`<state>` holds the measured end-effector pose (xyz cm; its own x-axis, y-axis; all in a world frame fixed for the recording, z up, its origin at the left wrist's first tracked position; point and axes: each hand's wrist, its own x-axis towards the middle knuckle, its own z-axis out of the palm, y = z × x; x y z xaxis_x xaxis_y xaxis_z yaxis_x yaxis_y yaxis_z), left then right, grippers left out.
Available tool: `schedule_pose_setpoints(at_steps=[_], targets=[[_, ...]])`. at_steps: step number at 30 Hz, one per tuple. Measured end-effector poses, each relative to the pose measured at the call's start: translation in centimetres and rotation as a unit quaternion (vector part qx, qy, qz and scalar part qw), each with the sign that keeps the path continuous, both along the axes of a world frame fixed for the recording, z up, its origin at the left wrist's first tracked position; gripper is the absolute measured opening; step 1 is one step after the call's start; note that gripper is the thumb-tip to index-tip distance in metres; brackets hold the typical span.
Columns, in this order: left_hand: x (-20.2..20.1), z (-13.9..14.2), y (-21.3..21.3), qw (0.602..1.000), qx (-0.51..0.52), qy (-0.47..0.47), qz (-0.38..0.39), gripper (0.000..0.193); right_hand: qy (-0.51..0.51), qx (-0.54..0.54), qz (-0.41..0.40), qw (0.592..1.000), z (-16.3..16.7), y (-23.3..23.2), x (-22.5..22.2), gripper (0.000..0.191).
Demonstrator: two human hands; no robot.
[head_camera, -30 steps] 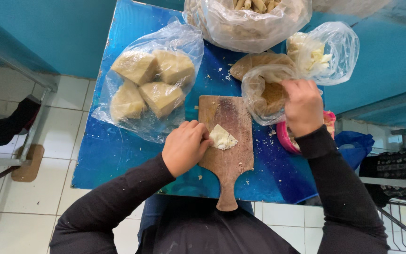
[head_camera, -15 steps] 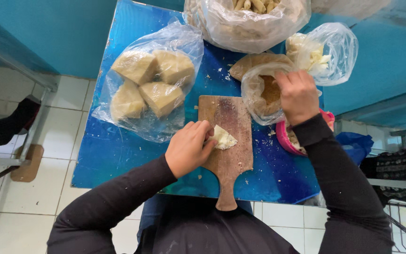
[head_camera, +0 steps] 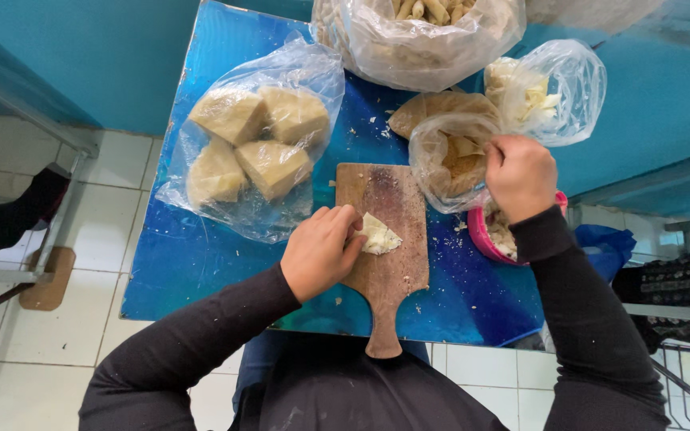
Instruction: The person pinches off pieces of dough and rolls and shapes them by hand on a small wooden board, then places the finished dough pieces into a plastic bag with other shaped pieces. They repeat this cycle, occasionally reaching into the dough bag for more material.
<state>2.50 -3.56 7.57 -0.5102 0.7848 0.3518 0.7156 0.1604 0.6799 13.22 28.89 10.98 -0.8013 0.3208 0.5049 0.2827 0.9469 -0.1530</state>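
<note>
The person sat at a small blue table [head_camera: 201, 263], sleeves black, both hands busy. The left hand [head_camera: 319, 251] lay knuckles-up on a wooden board [head_camera: 393, 239], its fingers curled down over the edge of a pale flat piece [head_camera: 378, 236] and pressing it to the wood; it looked like a thin wrapper or a bit of dough, I could not tell which. The piece sat about the middle of the board, whose handle pointed back toward the person's body.

The right hand [head_camera: 521, 175] was closed in a loose fist at the mouth of a clear bag [head_camera: 449, 164] that held brownish filling, just to the right of the board. The fingers were turned under, so whether they gripped the plastic or something inside, I could not tell. Under that wrist a pink bowl [head_camera: 481, 235] with pale bits in it showed at the table's edge.

To the left of the board a big bag [head_camera: 253, 148] held four yellowish blocks. At the far edge a wide bag [head_camera: 417, 36] was full of pale rolled sticks, and beside it to the right a small bag [head_camera: 549, 92] held whitish scraps. Crumbs were scattered over the table around the board. White floor tiles [head_camera: 9, 335] showed below on the left.
</note>
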Motion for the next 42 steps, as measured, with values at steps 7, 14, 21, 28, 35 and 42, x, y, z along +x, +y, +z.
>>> schedule_pose_setpoints(at_steps=[7,14,21,28,35,42], targets=[[0.0,0.3,0.0,1.000,-0.004,-0.007,0.006,0.019,0.017,-0.090,-0.043,0.995,0.2,1.5,0.8,0.018],[0.0,0.5,-0.1,1.000,0.003,-0.014,-0.001,0.019,0.033,-0.169,-0.067,0.983,2.1,0.9,3.4,0.016],[0.1,0.5,-0.2,1.000,0.004,-0.011,-0.004,0.018,0.061,-0.161,-0.036,0.984,1.5,-0.2,4.0,0.013],[0.0,0.5,-0.1,1.000,0.003,-0.018,-0.006,0.018,0.047,-0.210,-0.063,0.975,1.5,0.0,3.8,0.015],[0.0,0.5,-0.1,1.000,0.003,-0.011,-0.003,0.018,0.030,-0.099,-0.017,0.994,0.6,-1.4,2.8,0.013],[0.0,0.5,-0.1,1.000,-0.002,-0.023,-0.003,0.019,0.014,-0.229,-0.083,0.970,0.7,0.1,2.7,0.016]])
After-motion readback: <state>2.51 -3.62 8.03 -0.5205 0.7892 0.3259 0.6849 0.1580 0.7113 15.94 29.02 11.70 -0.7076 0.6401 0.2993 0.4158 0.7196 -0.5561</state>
